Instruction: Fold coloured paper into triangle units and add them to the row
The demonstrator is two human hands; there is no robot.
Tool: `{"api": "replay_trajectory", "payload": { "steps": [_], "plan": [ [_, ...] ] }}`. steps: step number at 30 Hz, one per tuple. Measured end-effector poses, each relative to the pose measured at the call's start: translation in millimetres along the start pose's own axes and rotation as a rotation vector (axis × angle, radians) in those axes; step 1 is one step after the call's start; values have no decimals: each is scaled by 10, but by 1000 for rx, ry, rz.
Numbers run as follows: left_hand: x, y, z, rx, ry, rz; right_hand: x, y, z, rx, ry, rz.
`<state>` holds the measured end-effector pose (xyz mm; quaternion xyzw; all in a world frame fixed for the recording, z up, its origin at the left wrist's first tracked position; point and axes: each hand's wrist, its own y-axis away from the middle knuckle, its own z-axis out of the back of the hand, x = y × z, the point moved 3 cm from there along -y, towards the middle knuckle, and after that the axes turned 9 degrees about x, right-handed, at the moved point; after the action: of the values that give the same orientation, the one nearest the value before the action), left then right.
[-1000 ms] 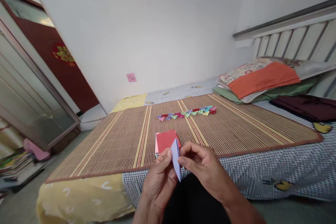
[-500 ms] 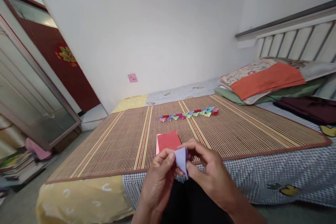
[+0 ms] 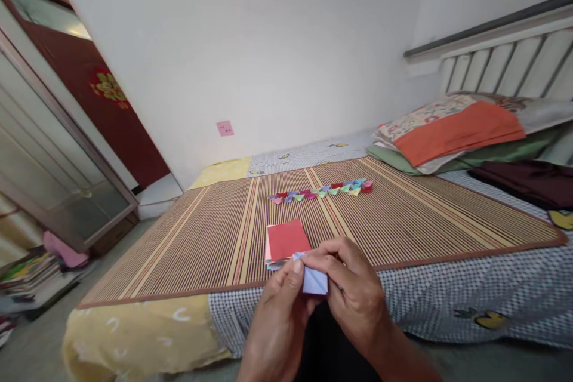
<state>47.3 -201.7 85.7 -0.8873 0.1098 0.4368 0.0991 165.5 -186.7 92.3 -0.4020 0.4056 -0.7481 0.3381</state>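
A small folded lavender paper (image 3: 315, 282) is pinched between both hands near the bed's front edge. My left hand (image 3: 284, 295) grips its left side, thumb on top. From the right, my right hand (image 3: 349, 277) closes on its upper part with thumb and fingers. Just beyond the hands lies a stack of square paper (image 3: 287, 240), red on top, with white and blue edges showing. Farther back, a row of small folded paper pieces (image 3: 321, 193) in many colours stretches across the striped mat (image 3: 215, 233).
Folded pillows and bedding (image 3: 461, 134) sit at the back right, with dark cloth (image 3: 523, 182) beside them. A pink note (image 3: 224, 128) is on the wall. Books (image 3: 29, 274) are stacked on the left, near a glass-panelled door (image 3: 58, 149).
The lavender paper has been turned from an upright pointed shape to a squarer face. The right fingers have moved to its upper edge. The view has shifted slightly.
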Motion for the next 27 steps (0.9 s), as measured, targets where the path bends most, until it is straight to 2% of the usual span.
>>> {"api": "replay_trajectory", "payload": {
  "steps": [3, 7, 13, 18, 21, 23, 27],
  "plan": [
    [-13, 9, -34, -8, 14, 2, 8, 16, -29, -15, 67, 36],
    [-7, -22, 5, 11, -11, -4, -32, 53, -44, -32, -5, 7],
    [-26, -76, 65, 34, -50, -13, -49, 66, 11, 191, -99, -22],
    [-4, -97, 131, 35, -75, -46, -48, 63, 81, 298, -128, -13],
    [-7, -86, 210, -85, -195, -90, -88, 13, 109, 258, -233, -140],
    [-28, -70, 207, -101, -358, -116, -120, -43, 93, 260, -283, -276],
    [-60, -37, 126, -72, -552, -140, -111, -158, -18, 411, -393, -428]
  ]
}}
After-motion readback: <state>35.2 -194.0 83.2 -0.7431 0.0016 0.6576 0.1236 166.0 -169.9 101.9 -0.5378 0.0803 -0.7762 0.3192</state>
